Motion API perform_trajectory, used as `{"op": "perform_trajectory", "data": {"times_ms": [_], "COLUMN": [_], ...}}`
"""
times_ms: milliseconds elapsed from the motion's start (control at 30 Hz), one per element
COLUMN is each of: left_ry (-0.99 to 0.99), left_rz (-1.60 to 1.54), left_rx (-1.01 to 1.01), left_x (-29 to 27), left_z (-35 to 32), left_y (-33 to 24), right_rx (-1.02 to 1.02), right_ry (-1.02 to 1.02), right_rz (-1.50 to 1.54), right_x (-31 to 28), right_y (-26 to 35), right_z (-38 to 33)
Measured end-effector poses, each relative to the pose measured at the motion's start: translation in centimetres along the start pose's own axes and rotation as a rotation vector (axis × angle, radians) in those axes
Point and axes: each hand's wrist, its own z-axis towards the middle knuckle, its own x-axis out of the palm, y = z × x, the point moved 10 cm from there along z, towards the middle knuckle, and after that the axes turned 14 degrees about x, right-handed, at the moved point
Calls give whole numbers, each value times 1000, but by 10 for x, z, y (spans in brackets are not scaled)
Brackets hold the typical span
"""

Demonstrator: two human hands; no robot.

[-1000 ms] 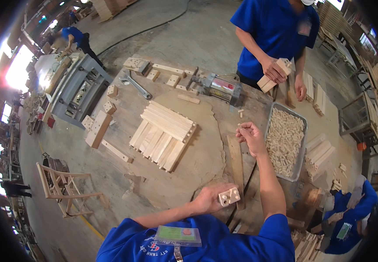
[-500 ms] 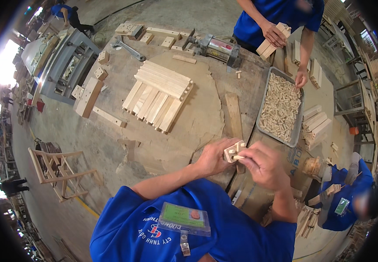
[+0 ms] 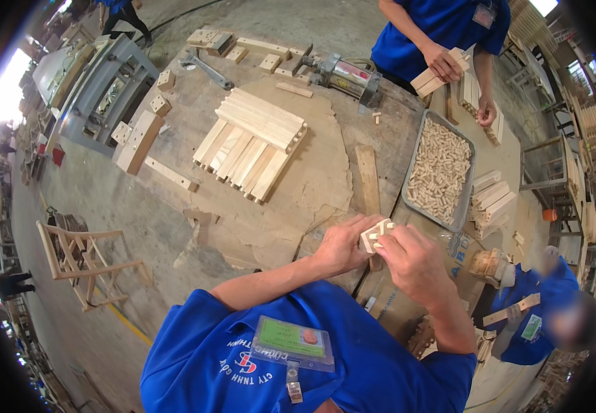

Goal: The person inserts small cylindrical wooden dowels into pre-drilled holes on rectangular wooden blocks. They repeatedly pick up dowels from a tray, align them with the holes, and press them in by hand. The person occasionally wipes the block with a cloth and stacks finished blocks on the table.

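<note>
My left hand [image 3: 342,246] is closed round a small bundle of pale wooden slats [image 3: 369,241], whose ends face my right hand. Short wooden dowels [image 3: 389,226] stick out of those ends. My right hand [image 3: 415,260] is closed at the same ends, thumb and fingertips pinching a dowel [image 3: 375,237] partly hidden by the fingers. Ahead and to the left, a two-layer stack of slats [image 3: 260,120] lies on the cardboard-covered table, the layers crossing. Right of my hands, a grey tray [image 3: 430,217] is full of loose dowels [image 3: 441,168].
A wrench [image 3: 207,71], a metal cylinder [image 3: 346,76] and drilled wooden blocks [image 3: 139,143] lie along the table's far and left parts. A loose strip [image 3: 367,179] lies beyond my hands. Across the table, a co-worker's hand [image 3: 444,63] holds slats; another co-worker [image 3: 528,303] is at right.
My right fingers have moved in closer over the slat ends, covering more of the dowel. The co-worker across has shifted the held slats and the other hand slightly.
</note>
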Motion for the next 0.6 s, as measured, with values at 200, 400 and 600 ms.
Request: {"op": "perform_trajectory", "data": {"times_ms": [200, 400, 600], "left_ry": [-30, -29, -73], "left_rz": [-7, 25, 33], "left_rx": [8, -20, -45], "left_x": [0, -6, -19], "left_z": [0, 0, -2], "left_y": [-1, 4, 13], "right_rx": [54, 90, 892], "right_ry": [-37, -111, -345], "right_rz": [-4, 93, 712], "right_x": [8, 8, 78], "right_y": [-2, -8, -146], "right_z": [-4, -8, -58]}}
